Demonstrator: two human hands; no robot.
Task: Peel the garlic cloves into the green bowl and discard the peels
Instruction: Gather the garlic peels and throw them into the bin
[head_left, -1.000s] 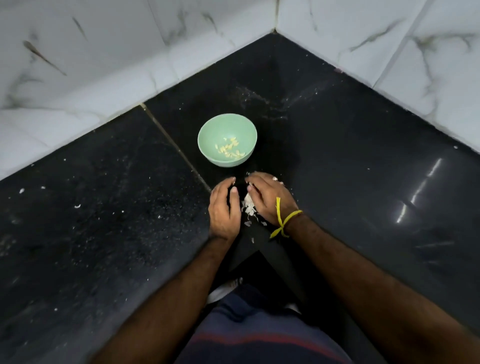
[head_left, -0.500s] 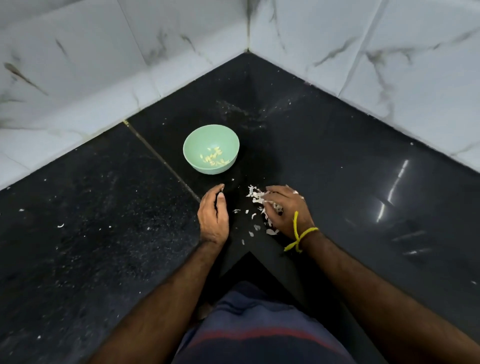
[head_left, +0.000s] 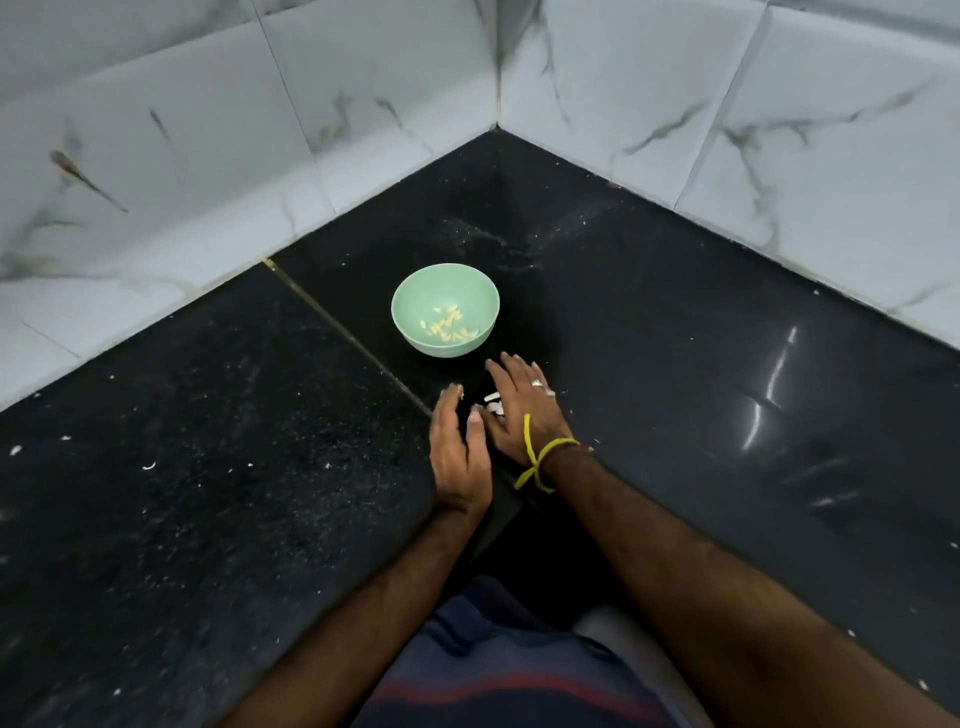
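The green bowl (head_left: 410, 299) stands on the black counter with several peeled garlic cloves (head_left: 449, 327) inside. Just in front of it, my two hands lie close together on the counter. My left hand (head_left: 460, 452) rests on its edge, fingers straight and together. My right hand (head_left: 524, 408), with a ring and a yellow thread at the wrist, lies flat with spread fingers over a small heap of white garlic peels (head_left: 492, 404). Only a few peels show between the hands; the rest are hidden under the right palm.
The black stone counter (head_left: 208, 467) runs into a corner of white marble-tiled walls (head_left: 363, 130). Small white peel flakes (head_left: 148, 466) are scattered on the left slab. The counter's front edge is cut at an angle near my body.
The right hand has flattened over the peels and swept them toward the left hand. The scattered peels seen half a second ago are now gathered between the two hands.
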